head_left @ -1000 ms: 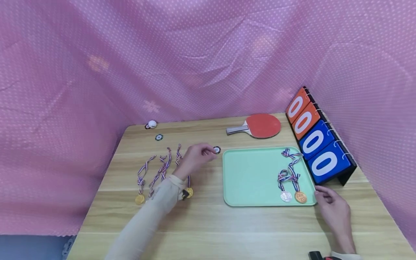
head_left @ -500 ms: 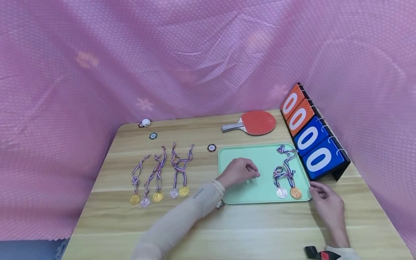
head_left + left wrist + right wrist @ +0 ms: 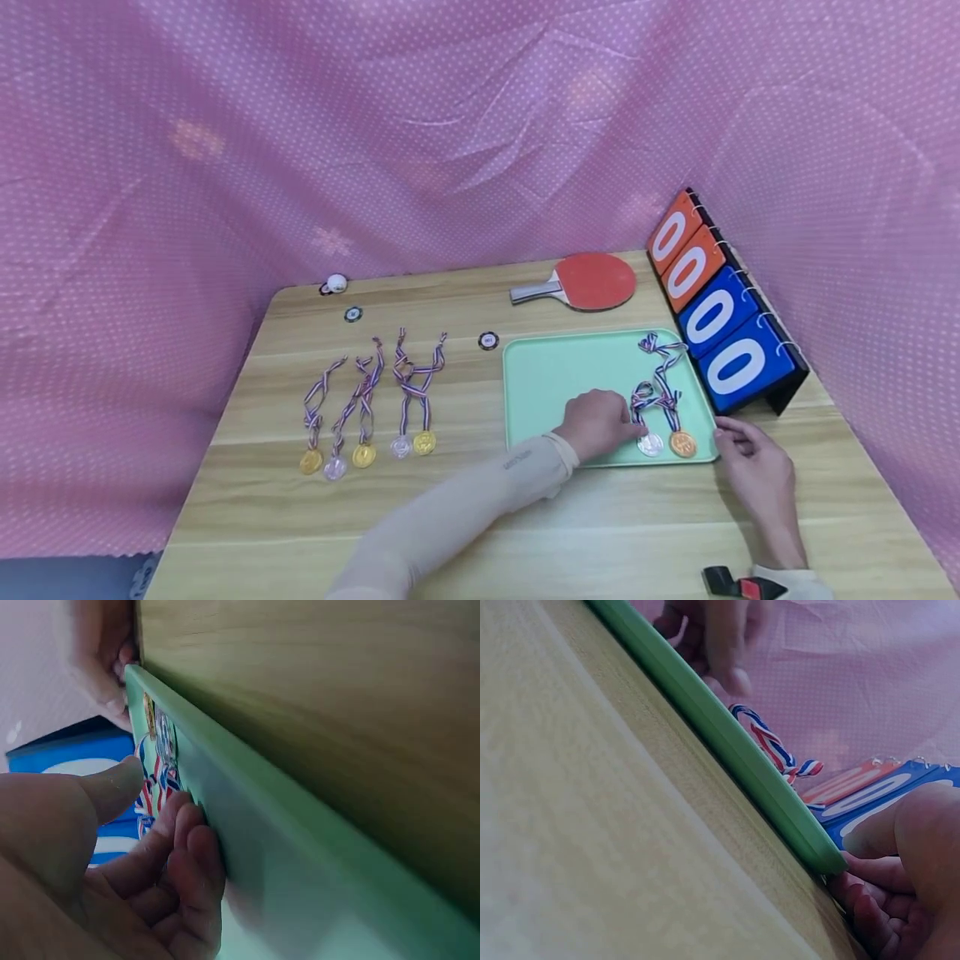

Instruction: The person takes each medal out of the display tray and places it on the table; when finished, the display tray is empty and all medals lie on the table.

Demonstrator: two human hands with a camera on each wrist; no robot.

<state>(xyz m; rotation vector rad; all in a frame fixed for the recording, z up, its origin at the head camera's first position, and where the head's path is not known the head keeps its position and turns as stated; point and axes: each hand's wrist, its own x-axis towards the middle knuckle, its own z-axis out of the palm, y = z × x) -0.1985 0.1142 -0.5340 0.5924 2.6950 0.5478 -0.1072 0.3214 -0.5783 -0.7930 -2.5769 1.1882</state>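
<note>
A mint-green tray lies on the table, holding a silver medal and a bronze medal with tangled striped ribbons. Over the tray, just left of the silver medal, is my left hand. In the left wrist view its thumb and loosely bent fingers stand apart, with the ribbons showing beyond the gap. My right hand pinches the tray's near right corner, thumb above and fingers below, as the right wrist view shows.
Several gold and silver medals lie in a row on the left. Behind are a red paddle, a white ball and poker chips. A flip scoreboard stands close to the tray's right side. Pink curtains hang around.
My left hand has moved right from beside the poker chip, over the tray, to the silver medal. The right hand stays at the tray corner. The view has shifted slightly.
</note>
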